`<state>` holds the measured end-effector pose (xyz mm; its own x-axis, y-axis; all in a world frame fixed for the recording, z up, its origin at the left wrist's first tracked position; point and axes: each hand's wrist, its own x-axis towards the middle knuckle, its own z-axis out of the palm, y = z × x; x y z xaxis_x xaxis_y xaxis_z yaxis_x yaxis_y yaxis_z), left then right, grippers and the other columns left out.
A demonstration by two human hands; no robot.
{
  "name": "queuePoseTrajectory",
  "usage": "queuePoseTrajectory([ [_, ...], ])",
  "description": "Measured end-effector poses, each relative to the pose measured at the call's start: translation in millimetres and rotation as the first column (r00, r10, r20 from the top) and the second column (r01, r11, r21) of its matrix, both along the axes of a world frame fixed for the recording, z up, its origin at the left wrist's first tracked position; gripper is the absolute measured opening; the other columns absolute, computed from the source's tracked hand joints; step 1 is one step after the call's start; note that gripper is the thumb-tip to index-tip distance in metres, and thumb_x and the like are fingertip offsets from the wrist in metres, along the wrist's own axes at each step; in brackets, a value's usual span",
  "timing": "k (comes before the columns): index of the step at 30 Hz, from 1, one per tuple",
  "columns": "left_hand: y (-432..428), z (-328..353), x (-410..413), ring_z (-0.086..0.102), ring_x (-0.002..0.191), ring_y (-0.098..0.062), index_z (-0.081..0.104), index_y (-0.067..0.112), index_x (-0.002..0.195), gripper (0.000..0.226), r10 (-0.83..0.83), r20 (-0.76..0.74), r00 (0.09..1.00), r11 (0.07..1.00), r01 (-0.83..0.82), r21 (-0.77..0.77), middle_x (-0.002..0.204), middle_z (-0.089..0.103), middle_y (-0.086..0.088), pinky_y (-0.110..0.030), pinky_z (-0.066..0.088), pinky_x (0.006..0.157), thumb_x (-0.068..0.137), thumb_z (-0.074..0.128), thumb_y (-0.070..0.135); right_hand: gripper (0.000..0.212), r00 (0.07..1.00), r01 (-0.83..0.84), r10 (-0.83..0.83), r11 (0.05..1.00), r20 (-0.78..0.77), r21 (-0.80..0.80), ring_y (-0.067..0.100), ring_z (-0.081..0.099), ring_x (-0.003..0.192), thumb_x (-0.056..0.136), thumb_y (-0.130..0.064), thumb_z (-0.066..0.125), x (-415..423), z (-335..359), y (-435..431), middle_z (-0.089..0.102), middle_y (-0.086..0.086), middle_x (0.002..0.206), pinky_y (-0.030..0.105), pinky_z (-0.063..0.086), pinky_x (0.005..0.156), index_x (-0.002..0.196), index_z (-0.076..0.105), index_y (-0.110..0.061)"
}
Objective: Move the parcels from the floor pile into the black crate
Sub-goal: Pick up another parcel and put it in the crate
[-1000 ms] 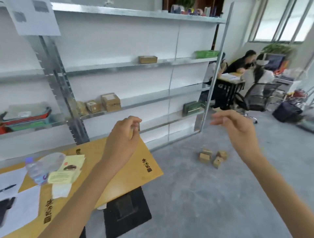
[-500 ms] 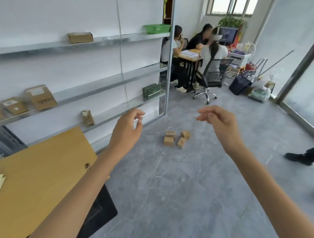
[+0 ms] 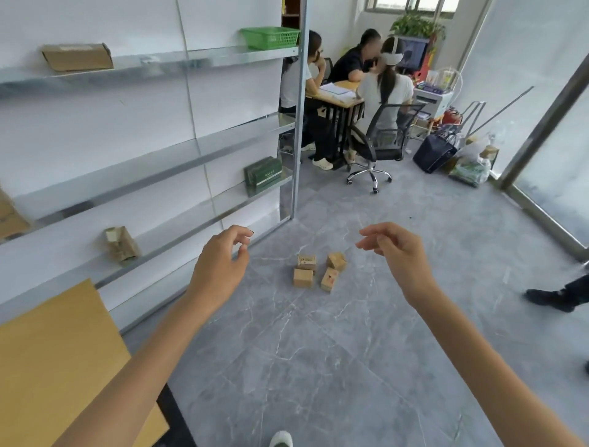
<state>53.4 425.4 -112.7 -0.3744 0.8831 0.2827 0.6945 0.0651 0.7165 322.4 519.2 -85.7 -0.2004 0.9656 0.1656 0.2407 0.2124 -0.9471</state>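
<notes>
While both arms reach forward, the left hand (image 3: 220,264) and right hand (image 3: 398,255) hang loosely curled, empty, over the grey floor (image 3: 318,367). Four small parcels (image 3: 302,277) sit clustered down there, between the two hands, near the shelf (image 3: 159,172) end and well beyond the table (image 3: 47,367).

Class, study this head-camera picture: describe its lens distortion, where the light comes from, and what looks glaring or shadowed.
Head view: the wide-angle lens tilts the shelf post and the metal frame; daylight enters from the window at the back; the metal shelf shows a soft sheen; the parcels cast only faint shadows.
</notes>
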Motion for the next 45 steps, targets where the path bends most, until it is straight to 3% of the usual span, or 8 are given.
queuePoseTrajectory([
  [6, 104.2, -9.9, -34.5, 0.057, 0.098, -0.008, 0.060, 0.020, 0.107, 0.025, -0.057, 0.036, 0.998, 0.998, 0.059, -0.036, 0.102, 0.065, 0.005, -0.014, 0.037, 0.076, 0.090, 0.048, 0.007, 0.036, 0.997, 0.076, -0.076, 0.991, 0.002, -0.112, 0.021, 0.066, 0.080, 0.092, 0.008, 0.035, -38.3, -23.2, 82.5, 0.071, 0.014, 0.083, 0.017, 0.050, 0.074, 0.091, 0.067, -0.008],
  [9, 156.3, -21.8, -40.4, 0.057, 0.100, -0.009, 0.059, 0.019, 0.109, 0.023, -0.088, 0.067, 0.994, 0.993, 0.093, -0.075, 0.103, 0.064, 0.004, -0.020, 0.039, 0.083, 0.091, 0.047, 0.009, 0.034, 0.993, 0.120, -0.122, 0.972, 0.005, -0.203, 0.022, 0.066, 0.086, 0.092, 0.005, 0.037, -47.5, -38.5, 119.5, 0.072, 0.010, 0.084, 0.031, 0.050, 0.085, 0.094, 0.068, -0.008],
  [13, 236.0, -51.8, -47.6, 0.056, 0.106, -0.016, 0.054, 0.016, 0.119, 0.027, -0.112, 0.125, 0.986, 0.973, 0.135, -0.190, 0.110, 0.059, 0.000, -0.026, 0.044, 0.087, 0.092, 0.047, 0.012, 0.030, 0.987, 0.154, -0.161, 0.947, 0.000, -0.281, 0.020, 0.063, 0.092, 0.095, 0.000, 0.038, -58.3, -64.4, 182.8, 0.071, 0.007, 0.091, 0.036, 0.047, 0.090, 0.102, 0.065, -0.011],
  [20, 378.3, -107.9, -60.2, 0.046, 0.126, -0.018, 0.044, 0.018, 0.135, 0.043, -0.167, 0.174, 0.970, 0.906, 0.221, -0.362, 0.134, 0.050, -0.008, -0.031, 0.038, 0.101, 0.093, 0.052, 0.016, 0.025, 0.987, 0.153, -0.162, 0.915, 0.007, -0.373, 0.016, 0.058, 0.104, 0.098, -0.011, 0.042, -73.6, -116.9, 324.3, 0.067, 0.005, 0.110, 0.035, 0.042, 0.096, 0.112, 0.062, -0.020],
  [24, 445.0, -126.4, -74.5, 0.049, 0.122, -0.019, 0.048, 0.017, 0.131, 0.039, -0.147, 0.171, 0.974, 0.876, 0.208, -0.435, 0.130, 0.053, -0.008, -0.024, 0.034, 0.094, 0.093, 0.052, 0.014, 0.025, 0.988, 0.157, -0.141, 0.878, 0.070, -0.452, 0.021, 0.058, 0.106, 0.098, -0.011, 0.042, -80.7, -142.8, 398.0, 0.068, 0.005, 0.105, 0.037, 0.042, 0.096, 0.104, 0.064, -0.021],
  [34, 555.3, -174.7, -153.2, 0.056, 0.112, -0.022, 0.056, 0.011, 0.121, 0.030, 0.005, 0.236, 0.972, 0.831, 0.127, -0.541, 0.116, 0.061, -0.011, -0.024, 0.037, 0.090, 0.091, 0.053, 0.008, 0.027, 0.977, 0.212, -0.141, 0.751, 0.162, -0.625, 0.020, 0.060, 0.088, 0.098, -0.003, 0.038, -139.4, -196.4, 531.4, 0.068, 0.011, 0.094, 0.034, 0.041, 0.087, 0.102, 0.064, -0.005],
  [39, 634.4, -196.6, -195.0, 0.054, 0.112, -0.018, 0.054, 0.012, 0.124, 0.030, -0.041, 0.270, 0.962, 0.788, 0.198, -0.583, 0.115, 0.059, -0.005, -0.028, 0.041, 0.096, 0.094, 0.049, 0.011, 0.028, 0.965, 0.255, -0.131, 0.680, 0.228, -0.688, 0.022, 0.060, 0.090, 0.098, -0.002, 0.036, -172.7, -228.6, 589.3, 0.069, 0.014, 0.097, 0.038, 0.043, 0.088, 0.103, 0.064, -0.005],
  [45, 721.8, -242.4, -223.1, 0.058, 0.109, -0.021, 0.057, 0.011, 0.119, 0.027, -0.091, 0.276, 0.957, 0.694, 0.259, -0.672, 0.113, 0.062, -0.008, -0.023, 0.039, 0.085, 0.093, 0.049, 0.009, 0.030, 0.937, 0.345, -0.162, 0.570, 0.310, -0.745, 0.024, 0.060, 0.091, 0.098, -0.001, 0.035, -203.3, -275.3, 648.5, 0.068, 0.012, 0.092, 0.037, 0.045, 0.086, 0.097, 0.064, -0.008],
])
